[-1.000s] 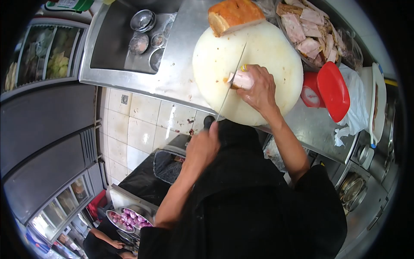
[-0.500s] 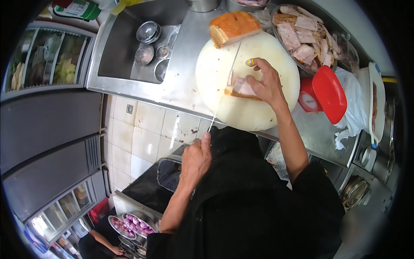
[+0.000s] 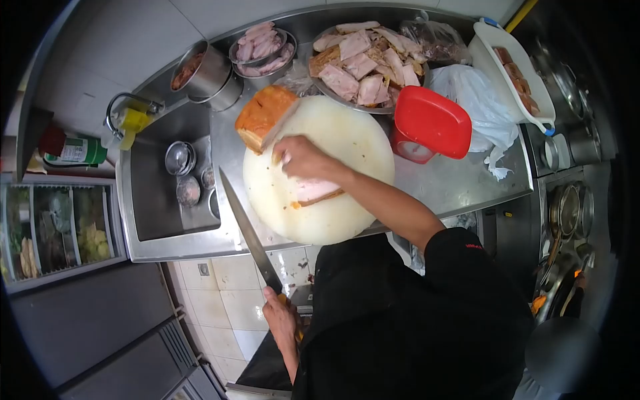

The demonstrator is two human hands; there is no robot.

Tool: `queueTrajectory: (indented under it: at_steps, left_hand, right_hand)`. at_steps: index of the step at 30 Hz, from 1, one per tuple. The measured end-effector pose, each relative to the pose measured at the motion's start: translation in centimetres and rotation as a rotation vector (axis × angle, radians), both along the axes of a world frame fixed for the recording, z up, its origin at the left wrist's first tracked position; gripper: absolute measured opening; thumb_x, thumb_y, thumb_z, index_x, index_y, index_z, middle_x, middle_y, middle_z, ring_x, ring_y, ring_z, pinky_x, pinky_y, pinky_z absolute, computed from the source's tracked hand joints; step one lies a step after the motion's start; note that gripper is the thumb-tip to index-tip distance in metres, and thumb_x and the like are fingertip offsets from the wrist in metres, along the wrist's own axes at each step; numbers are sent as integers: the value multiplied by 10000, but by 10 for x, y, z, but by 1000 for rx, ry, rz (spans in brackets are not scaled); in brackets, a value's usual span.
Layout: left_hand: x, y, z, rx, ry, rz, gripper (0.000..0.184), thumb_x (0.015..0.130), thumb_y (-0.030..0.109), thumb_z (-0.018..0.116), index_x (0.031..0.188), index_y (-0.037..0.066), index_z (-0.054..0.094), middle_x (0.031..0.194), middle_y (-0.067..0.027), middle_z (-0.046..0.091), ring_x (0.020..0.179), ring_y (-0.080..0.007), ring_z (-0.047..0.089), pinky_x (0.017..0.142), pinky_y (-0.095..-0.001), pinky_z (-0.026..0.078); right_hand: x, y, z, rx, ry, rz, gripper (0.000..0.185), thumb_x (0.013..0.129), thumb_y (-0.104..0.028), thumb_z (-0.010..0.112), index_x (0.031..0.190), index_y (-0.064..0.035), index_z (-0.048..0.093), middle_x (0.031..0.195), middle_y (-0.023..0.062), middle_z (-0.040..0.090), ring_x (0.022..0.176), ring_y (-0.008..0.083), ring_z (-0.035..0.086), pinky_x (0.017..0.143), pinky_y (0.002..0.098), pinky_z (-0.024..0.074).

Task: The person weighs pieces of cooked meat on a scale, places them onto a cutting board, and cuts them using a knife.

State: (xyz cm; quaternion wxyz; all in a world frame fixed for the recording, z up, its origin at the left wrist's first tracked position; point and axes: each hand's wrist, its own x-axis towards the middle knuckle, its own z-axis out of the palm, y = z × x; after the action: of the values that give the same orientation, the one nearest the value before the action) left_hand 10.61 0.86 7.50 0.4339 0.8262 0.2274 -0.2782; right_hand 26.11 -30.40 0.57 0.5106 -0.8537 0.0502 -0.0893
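My left hand (image 3: 282, 319) is closed round the handle of a long knife (image 3: 249, 233). The blade points up and left, off the board and across the counter's front edge. My right hand (image 3: 300, 157) is over the round white cutting board (image 3: 347, 150), near the cut face of a large orange-brown block of meat (image 3: 262, 117). Its fingers are bent and blurred, so I cannot tell whether they grip anything. A smaller pale piece of meat (image 3: 315, 191) with a brown edge lies on the board below my right wrist.
Sliced meat fills a large bowl (image 3: 363, 63) behind the board. A red scale (image 3: 430, 127), a white plastic bag (image 3: 473, 100) and a white tray (image 3: 490, 47) stand right. Left are a sink (image 3: 157, 217) with small bowls, a faucet (image 3: 119, 110) and metal pots (image 3: 217, 87).
The knife has come away from the board and swung left. My right hand has left the smaller piece and moved toward the large block. The view has shifted, showing more of the counter's back.
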Motion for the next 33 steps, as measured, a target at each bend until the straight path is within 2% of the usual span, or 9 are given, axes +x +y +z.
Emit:
queueTrajectory:
  at_steps: [2,7,12,14,16,18,22,25,33]
  left_hand:
    - [-1,6,-3,10,14,25,778,1009,662,286,671,1,519,527,-49,457,438,-170,445,428,-319,363]
    - [0,17,-17,-6,-64,-9,753,959,743,285,633,80,430,475,-8,369,360,-138,373,356,-304,281]
    - [4,5,-1,-18,-15,-6,719,1012,650,312,610,70,451,492,-15,407,397,-129,403,381,-297,312]
    - [4,9,-2,-50,-5,-20,726,1007,658,317,639,52,470,507,-19,420,411,-129,415,391,-293,325]
    - [3,11,-3,-34,-4,-17,731,1005,661,319,656,41,483,518,-22,429,421,-129,422,397,-292,331]
    - [2,12,-9,-16,-7,-9,734,1006,660,320,665,33,493,525,-23,433,429,-128,424,401,-291,334]
    - [2,18,-7,-58,13,-15,734,1006,660,320,672,31,495,530,-21,433,433,-123,417,396,-289,322]
    - [5,24,-7,-78,-3,-32,734,1007,659,318,667,32,491,521,-17,424,424,-120,407,391,-289,313]
    - [1,44,-12,-30,-60,-13,745,1012,658,286,625,48,469,493,-18,411,402,-126,403,391,-293,303]
  right_hand:
    - [-3,-44,13,198,-42,-232,320,660,18,787,955,-43,681,1033,121,661,953,278,656,860,377,545]
    - [1,-191,42,-432,-108,-570,455,708,-12,690,1157,-81,693,1195,175,619,1123,356,603,970,421,491]
    - [-6,-209,60,-801,-179,-492,526,722,-64,691,1245,-39,634,1269,202,605,1225,356,557,1049,408,433]
    - [-27,-156,92,-640,-128,-109,607,688,-146,778,1261,-39,612,1279,208,596,1286,372,500,1078,416,406]
    - [-51,-103,65,-289,8,298,721,629,-226,854,1278,-51,592,1267,188,601,1265,366,513,1065,420,415]
    - [-60,-61,39,-418,72,545,748,593,-274,874,1245,-26,603,1182,157,657,1103,290,636,975,373,489]
    - [-43,-69,14,-240,166,352,506,674,-320,767,1071,-13,701,913,134,740,837,290,710,749,381,561]
    - [-31,-84,33,-417,584,282,424,806,-354,692,1058,-13,709,934,145,740,868,285,707,777,383,549]
    - [-41,-101,27,-188,308,-12,400,984,-352,514,1136,-25,688,974,175,722,875,322,691,837,409,530]
